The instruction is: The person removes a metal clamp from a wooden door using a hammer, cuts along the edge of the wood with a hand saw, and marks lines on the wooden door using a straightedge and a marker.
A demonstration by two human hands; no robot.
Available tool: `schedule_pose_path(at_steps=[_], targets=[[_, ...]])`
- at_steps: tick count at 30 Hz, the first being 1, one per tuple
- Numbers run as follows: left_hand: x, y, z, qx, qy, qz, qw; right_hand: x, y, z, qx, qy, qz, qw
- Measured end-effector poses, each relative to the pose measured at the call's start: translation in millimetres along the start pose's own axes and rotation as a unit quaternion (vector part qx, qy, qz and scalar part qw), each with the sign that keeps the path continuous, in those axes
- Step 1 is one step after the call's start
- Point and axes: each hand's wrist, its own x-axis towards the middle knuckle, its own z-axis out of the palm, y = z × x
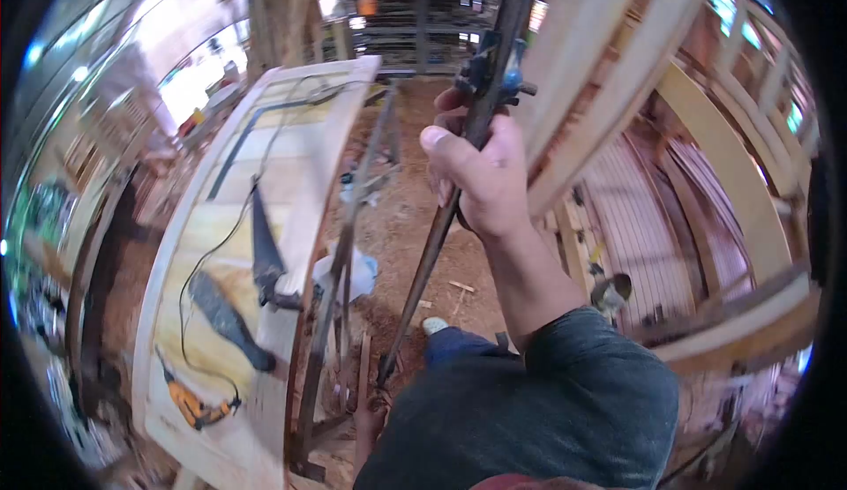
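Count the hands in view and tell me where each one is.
2: the right hand wraps around the long dark bar, upper center; the left hand is low, near its bottom end, partly hidden.

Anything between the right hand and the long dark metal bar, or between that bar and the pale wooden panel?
Nothing visible separates the right hand from the long dark metal bar: the hand grips it. Toward the pale wooden panel, a narrow grey-brown bar runs between in this view, along the panel's right edge.
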Motion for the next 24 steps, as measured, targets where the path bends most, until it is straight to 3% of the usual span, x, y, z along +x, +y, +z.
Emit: schedule_pose_path(at_steps=[5, 8, 12, 14, 17, 18, 21, 22, 24], targets=[[22, 29, -6, 0.155, -0.065, -0.012, 0.986, -10, -26, -102, -0.108, 0.130, -0.056, 0.984], [36, 38, -8, 0.230, -0.103, -0.013, 0.968, -14, -29, -168, -0.223, 0.221, -0.152, 0.937], [64, 53, -16, 0.320, -0.149, -0.008, 0.936, -20, -40, -263, -0.377, 0.289, -0.167, 0.864], [90, 74, -13, 0.352, -0.167, 0.002, 0.921, -19, -44, -288, -0.326, 0.345, -0.189, 0.859], [140, 122, 4, 0.388, -0.189, 0.018, 0.902, -24, -41, -364, -0.427, 0.326, -0.200, 0.819], [158, 141, 14, 0.391, -0.194, 0.020, 0.900, -21, -40, -363, -0.337, 0.390, -0.194, 0.835], [209, 210, 58, 0.350, -0.195, 0.020, 0.916, -27, -42, -413, -0.412, 0.413, -0.166, 0.795], [224, 236, 76, 0.404, -0.173, 0.015, 0.898, -31, -41, -429, -0.437, 0.417, -0.157, 0.781], [212, 311, 123, 0.380, -0.165, 0.048, 0.909, -37, -34, -455, -0.378, 0.408, -0.182, 0.811]])
